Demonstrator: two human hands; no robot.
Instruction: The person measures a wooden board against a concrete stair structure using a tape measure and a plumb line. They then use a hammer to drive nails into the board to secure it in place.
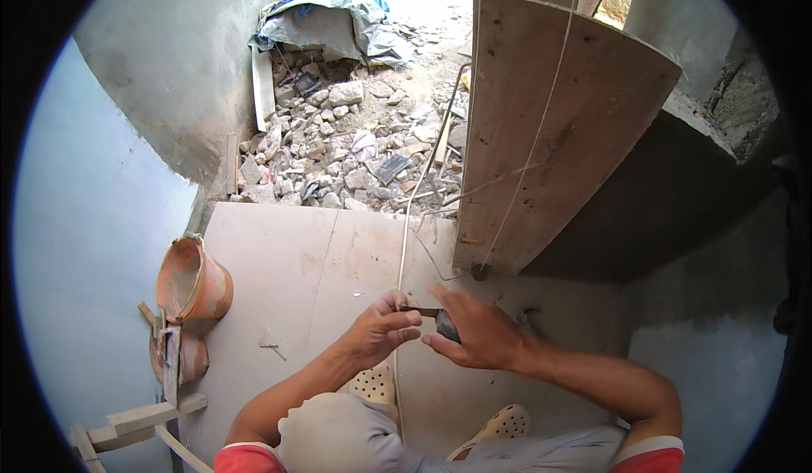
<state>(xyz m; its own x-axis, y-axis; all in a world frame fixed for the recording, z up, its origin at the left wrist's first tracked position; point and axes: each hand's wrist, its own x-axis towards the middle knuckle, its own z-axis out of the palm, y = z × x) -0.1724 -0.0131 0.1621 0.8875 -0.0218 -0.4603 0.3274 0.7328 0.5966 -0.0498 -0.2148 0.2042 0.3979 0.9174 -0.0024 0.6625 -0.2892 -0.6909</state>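
Note:
In the middle of the view, above my knees, both hands are raised close together. My right hand is closed round the dark case of a tape measure, its thumb below the case. A short length of blade sticks out of the case toward the left. My left hand pinches the blade's free end between thumb and fingers. Behind and below the hands, a thin pale rod runs lengthwise over the board floor.
Two stained orange buckets stand against the left wall, with a wooden frame nearer me. A tall plywood panel with a string leans at the right. Beyond the floor's far edge lies broken rubble, partly under a grey-blue tarp.

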